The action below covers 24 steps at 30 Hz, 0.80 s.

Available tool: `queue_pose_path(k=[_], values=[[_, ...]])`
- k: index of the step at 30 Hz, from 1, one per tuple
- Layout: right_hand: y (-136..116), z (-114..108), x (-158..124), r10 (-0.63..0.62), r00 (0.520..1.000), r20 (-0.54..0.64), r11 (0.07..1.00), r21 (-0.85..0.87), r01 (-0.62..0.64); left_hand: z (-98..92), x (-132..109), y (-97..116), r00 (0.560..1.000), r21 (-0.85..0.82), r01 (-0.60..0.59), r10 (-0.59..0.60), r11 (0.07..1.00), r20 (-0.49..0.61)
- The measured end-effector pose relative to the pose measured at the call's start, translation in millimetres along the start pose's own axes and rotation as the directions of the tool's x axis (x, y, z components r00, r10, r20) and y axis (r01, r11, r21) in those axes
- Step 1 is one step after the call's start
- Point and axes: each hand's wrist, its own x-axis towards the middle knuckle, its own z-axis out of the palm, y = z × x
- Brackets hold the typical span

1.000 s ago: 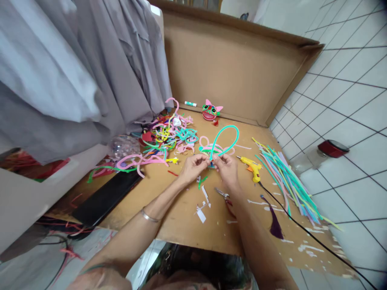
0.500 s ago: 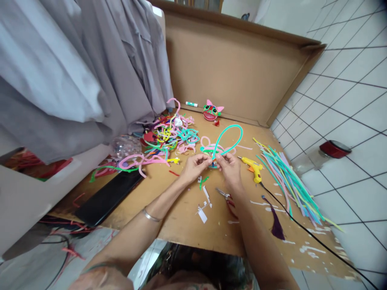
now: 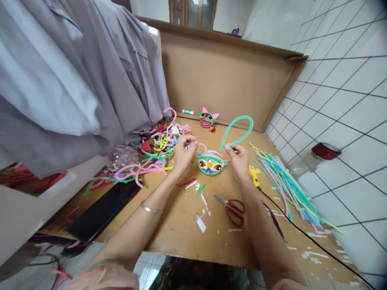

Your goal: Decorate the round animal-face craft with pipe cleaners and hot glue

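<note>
Between my two hands, a small round animal face (image 3: 211, 164) rests on the table, with red-rimmed eyes, an orange nose and green and pink strips across the top. My right hand (image 3: 238, 161) pinches the lower end of a looped teal pipe cleaner (image 3: 251, 125), which stands up from the fingers. To the left of the face, my left hand (image 3: 185, 154) is raised with thumb and fingertips drawn together; whatever lies between them is too small to make out. A pink pipe cleaner loop (image 3: 203, 147) shows just behind the face, near the left fingertips.
Red-handled scissors (image 3: 234, 210) and paper scraps (image 3: 201, 223) lie in front. Beside my right wrist is a yellow glue gun (image 3: 254, 176) with its cord, then a bundle of pipe cleaners (image 3: 287, 189). A tangled pipe cleaner pile (image 3: 163, 141) and a finished-looking pink-eared face (image 3: 207, 119) sit farther back.
My hands have moved apart, uncovering the round face on the table. The teal loop has shifted right with my right hand. The view has tilted slightly, and the scissors show fully.
</note>
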Motion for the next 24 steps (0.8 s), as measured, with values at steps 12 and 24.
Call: queue_pose_path(k=[12, 24], values=[[29, 17, 11, 0.003, 0.999, 0.052, 0.966, -0.258, 0.01, 28.0, 29, -11, 0.949, 0.257, -0.12, 0.035, 0.959, 0.312], [36, 17, 11, -0.002, 0.998, 0.069, 0.947, -0.321, 0.024, 31.7, 30, -7, 0.923, 0.211, -0.044, -0.041, 0.977, 0.383]])
